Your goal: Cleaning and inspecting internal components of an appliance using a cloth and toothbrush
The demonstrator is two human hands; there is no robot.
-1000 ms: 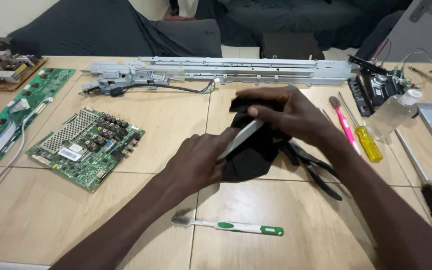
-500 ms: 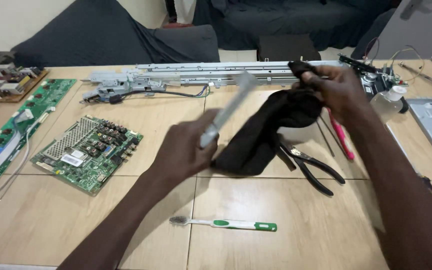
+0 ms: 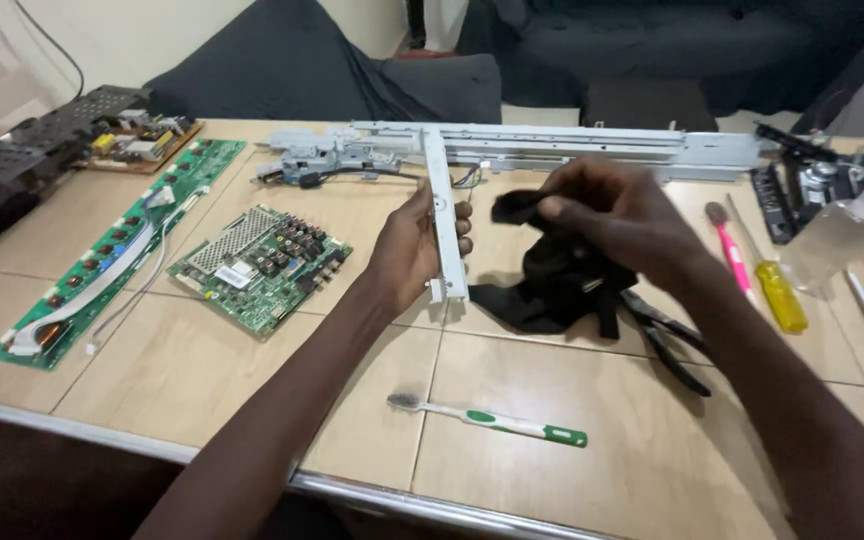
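Observation:
My left hand [image 3: 414, 243] grips a narrow pale metal bar [image 3: 443, 212], held nearly upright above the table. My right hand [image 3: 612, 215] pinches a black cloth [image 3: 552, 285] just right of the bar; the cloth hangs down and its lower part rests on the table. Black-handled pliers [image 3: 674, 345] lie partly under the cloth and my right forearm.
A green circuit board [image 3: 260, 266] and a long green strip board [image 3: 117, 255] lie left. A long metal frame [image 3: 552, 148] runs along the back. A white-and-green toothbrush [image 3: 487, 419] lies near the front edge. A pink tool [image 3: 730, 250] and a yellow screwdriver [image 3: 778, 292] sit right.
My left hand has swung the metal bar from a slant to nearly upright. My right hand has drawn the black cloth back left and lower, close to the bar.

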